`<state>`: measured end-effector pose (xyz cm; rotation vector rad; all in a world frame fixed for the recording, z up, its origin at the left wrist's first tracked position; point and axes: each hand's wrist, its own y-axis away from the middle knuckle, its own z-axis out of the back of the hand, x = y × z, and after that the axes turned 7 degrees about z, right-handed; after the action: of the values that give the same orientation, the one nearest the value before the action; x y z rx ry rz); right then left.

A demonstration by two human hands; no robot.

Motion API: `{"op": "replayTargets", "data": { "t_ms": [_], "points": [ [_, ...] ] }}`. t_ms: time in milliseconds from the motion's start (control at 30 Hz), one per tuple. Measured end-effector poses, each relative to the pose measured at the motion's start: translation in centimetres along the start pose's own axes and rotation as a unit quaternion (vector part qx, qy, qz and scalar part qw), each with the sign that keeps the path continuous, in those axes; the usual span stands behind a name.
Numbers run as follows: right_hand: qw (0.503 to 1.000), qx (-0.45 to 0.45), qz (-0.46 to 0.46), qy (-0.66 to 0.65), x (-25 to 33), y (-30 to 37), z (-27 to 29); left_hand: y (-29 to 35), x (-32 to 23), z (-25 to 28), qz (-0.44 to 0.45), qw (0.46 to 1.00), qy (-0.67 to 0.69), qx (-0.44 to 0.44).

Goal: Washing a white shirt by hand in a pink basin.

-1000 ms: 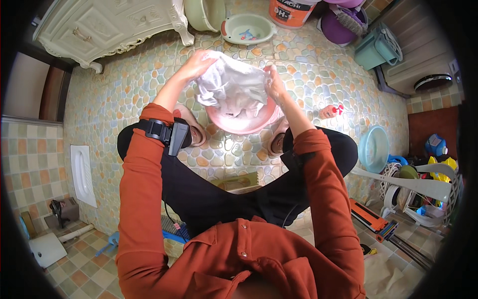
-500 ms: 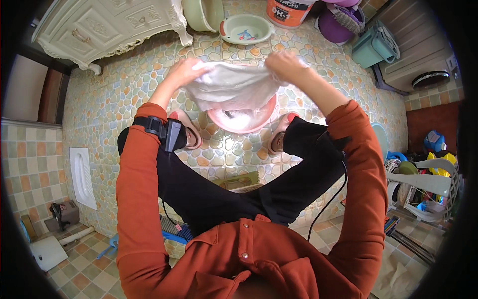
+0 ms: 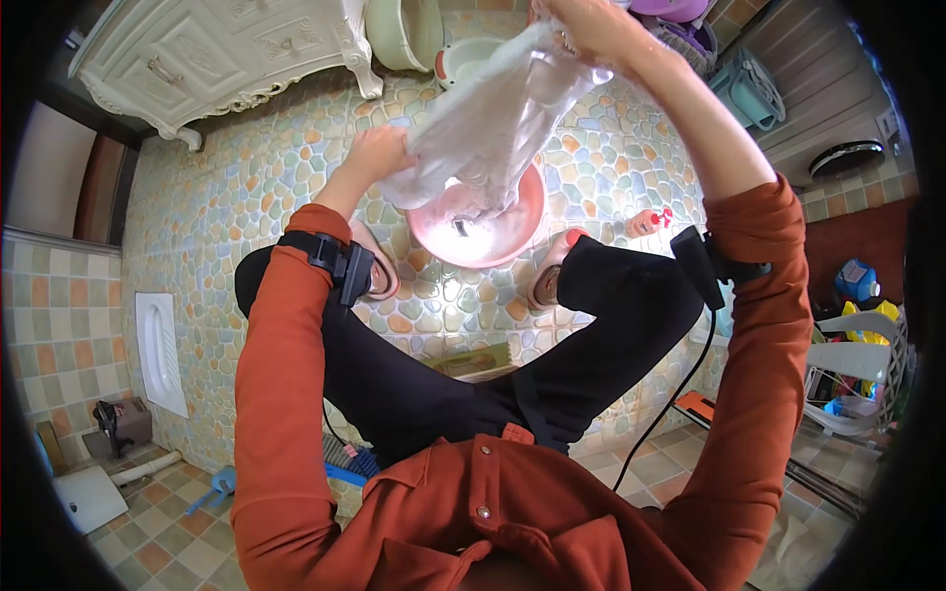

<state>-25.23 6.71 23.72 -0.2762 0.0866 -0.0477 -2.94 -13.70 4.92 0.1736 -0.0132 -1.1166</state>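
Observation:
A wet white cloth (image 3: 483, 118) is stretched slantwise between my two hands. At its lower left end, my left hand (image 3: 379, 155) is closed on the edge. Higher and farther off, my right hand (image 3: 588, 37) grips the other end, with the fabric gathered beneath its fingers. The lower folds of the cloth hang into a pink basin (image 3: 419, 241) of whitish, sudsy water on the floor between my feet. A small dark patch shows in the water.
Behind the cloth stand a pale green basin (image 3: 448, 61) and a tall green tub (image 3: 409, 39). A carved white cabinet (image 3: 222, 54) is at the far left. A small red-topped item (image 3: 648, 223) lies right of my foot. A teal bin (image 3: 747, 89) stands by the washing machine (image 3: 828, 123).
My right hand has risen up and away to the right, drawing the cloth from level to a steep slant. My left hand has dropped slightly. More of the basin shows.

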Motion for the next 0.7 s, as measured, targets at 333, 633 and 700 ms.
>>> {"op": "replayTargets", "data": {
  "t_ms": [333, 633, 700],
  "points": [
    [0.981, 0.19, 0.035, -0.004, 1.7, -1.4, 8.5, -1.7, 7.0, -5.0, 0.188, 0.85, 0.479, -0.116],
    [0.93, 0.292, 0.037, 0.218, -1.3, 2.4, 3.4, -0.9, 9.7, -1.1, 0.037, 0.947, 0.26, -0.184],
    [0.951, 0.264, -0.011, 0.161, -1.2, 3.2, 4.5, 1.9, 6.3, 2.4, 0.037, 0.984, 0.158, -0.079]
  ]
}}
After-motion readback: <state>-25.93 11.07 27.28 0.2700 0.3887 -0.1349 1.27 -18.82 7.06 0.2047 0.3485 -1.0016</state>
